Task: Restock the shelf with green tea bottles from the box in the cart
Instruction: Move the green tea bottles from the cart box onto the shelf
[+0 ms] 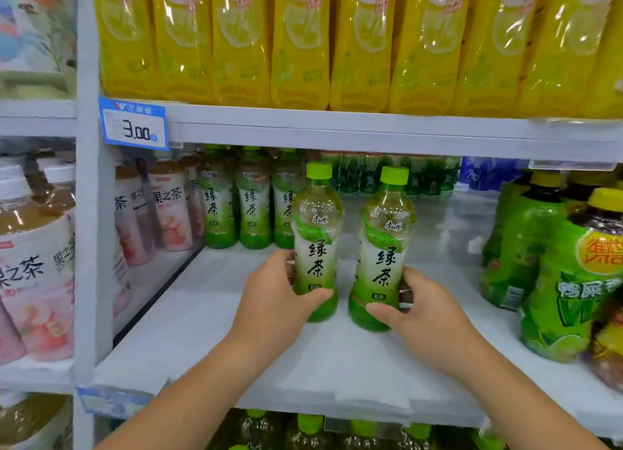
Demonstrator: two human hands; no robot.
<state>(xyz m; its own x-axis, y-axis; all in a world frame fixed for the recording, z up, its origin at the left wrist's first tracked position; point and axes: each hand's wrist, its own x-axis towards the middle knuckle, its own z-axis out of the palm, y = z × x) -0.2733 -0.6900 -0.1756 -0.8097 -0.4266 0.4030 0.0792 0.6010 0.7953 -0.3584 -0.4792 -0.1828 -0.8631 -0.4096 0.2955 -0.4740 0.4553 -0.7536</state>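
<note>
Two green tea bottles with light green caps stand upright on the white middle shelf (209, 341). My left hand (273, 301) grips the left bottle (317, 234) around its lower half. My right hand (424, 318) grips the right bottle (387, 244) near its base. Three more green tea bottles (251, 200) stand in a row at the back left of the same shelf. The box and the cart are out of view.
Pink peach tea bottles (168, 213) stand behind a glass divider at left. Large green bottles (553, 267) crowd the shelf's right side. Yellow bottles (303, 41) fill the shelf above, with a 3.00 price tag (133, 124) on its edge. More bottles sit on the shelf below.
</note>
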